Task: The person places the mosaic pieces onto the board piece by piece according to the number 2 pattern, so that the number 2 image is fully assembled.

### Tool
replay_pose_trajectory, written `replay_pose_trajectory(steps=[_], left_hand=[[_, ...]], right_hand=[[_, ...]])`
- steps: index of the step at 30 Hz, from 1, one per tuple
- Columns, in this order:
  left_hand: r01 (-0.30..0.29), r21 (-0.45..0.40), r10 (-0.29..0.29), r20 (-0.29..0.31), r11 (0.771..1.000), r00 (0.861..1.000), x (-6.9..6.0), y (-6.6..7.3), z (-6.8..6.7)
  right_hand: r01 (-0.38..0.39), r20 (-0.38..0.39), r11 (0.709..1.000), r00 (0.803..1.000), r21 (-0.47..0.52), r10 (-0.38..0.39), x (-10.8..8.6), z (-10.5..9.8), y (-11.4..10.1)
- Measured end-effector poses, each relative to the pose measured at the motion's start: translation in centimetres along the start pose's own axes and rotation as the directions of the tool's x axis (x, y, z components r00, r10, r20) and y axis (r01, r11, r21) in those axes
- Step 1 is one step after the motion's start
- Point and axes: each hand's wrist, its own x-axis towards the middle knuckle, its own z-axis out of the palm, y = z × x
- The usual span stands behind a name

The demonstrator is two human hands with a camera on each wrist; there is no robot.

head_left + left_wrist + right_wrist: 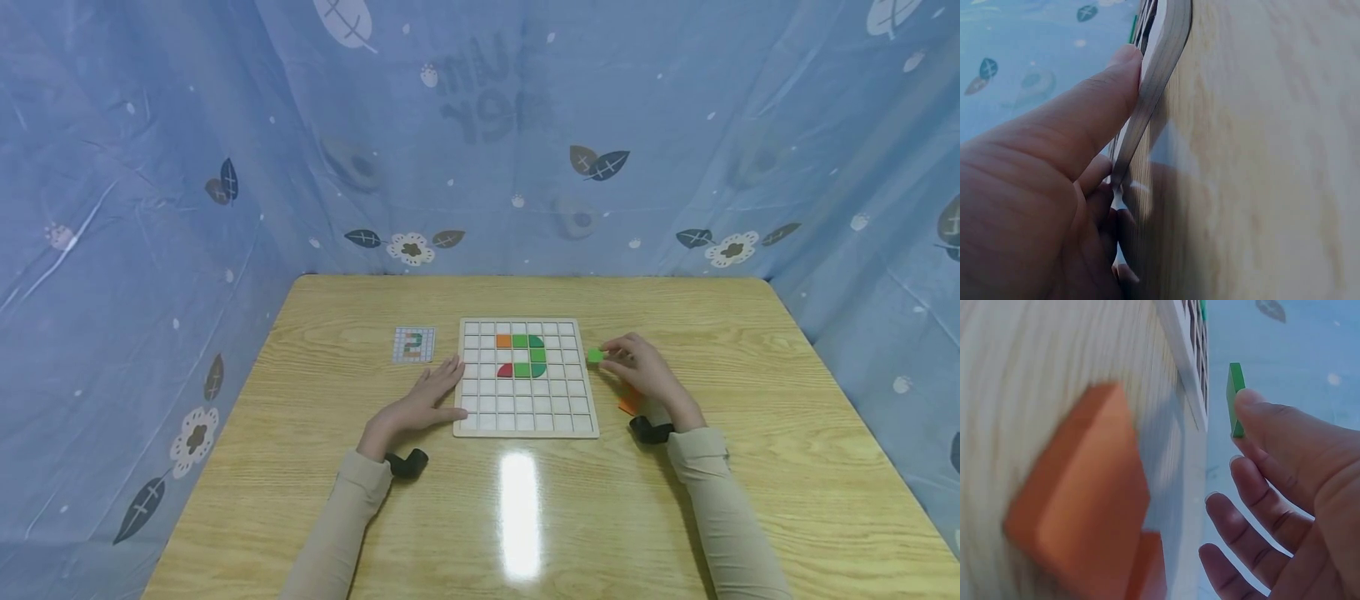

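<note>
A white grid board (525,422) lies on the table, with several orange, green, teal and red tiles set in its upper cells. My left hand (422,401) rests at the board's left edge, fingers straight, thumb and fingertips touching the rim; in the left wrist view the thumb (1085,119) lies against the board's edge (1160,69). Just off the board's right side, my right hand (643,367) pinches a green square tile (595,356) between thumb and finger. The right wrist view shows this green tile (1235,400) edge-on, the other fingers spread loosely.
A small pattern card (413,344) with a coloured figure on a grid lies left of the board. Orange tiles (630,403) lie on the table under the right hand, large in the right wrist view (1088,494). A blue patterned curtain (517,225) stands behind the table.
</note>
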Motion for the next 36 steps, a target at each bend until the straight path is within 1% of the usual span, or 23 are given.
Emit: replay_pose_trajectory(steps=[6,16,25,32,36], left_hand=[[-0.003,0.0,0.003,0.001,1.0,1.0,0.0,0.0,0.0],[-0.003,0.002,0.003,0.007,1.0,1.0,-0.2,0.2,-0.2],[-0.001,0.003,0.001,-0.001,1.0,1.0,-0.1,0.1,0.0],[-0.011,0.0,0.011,-0.002,1.0,1.0,-0.1,0.0,0.0],[-0.01,0.0,0.01,0.0,1.0,1.0,0.0,0.0,0.0]], right_hand=[[0.04,0.008,0.999,0.999,0.003,-0.04,0.2,0.6,-0.3],[0.039,0.014,0.999,0.999,0.002,-0.039,0.5,1.1,-1.1],[0.053,0.06,0.999,0.997,0.012,-0.053,1.3,2.2,-2.2],[0.051,0.067,0.999,0.996,0.016,-0.052,2.0,3.0,-2.9],[0.064,0.079,0.997,0.995,0.04,-0.067,2.4,3.6,-3.4]])
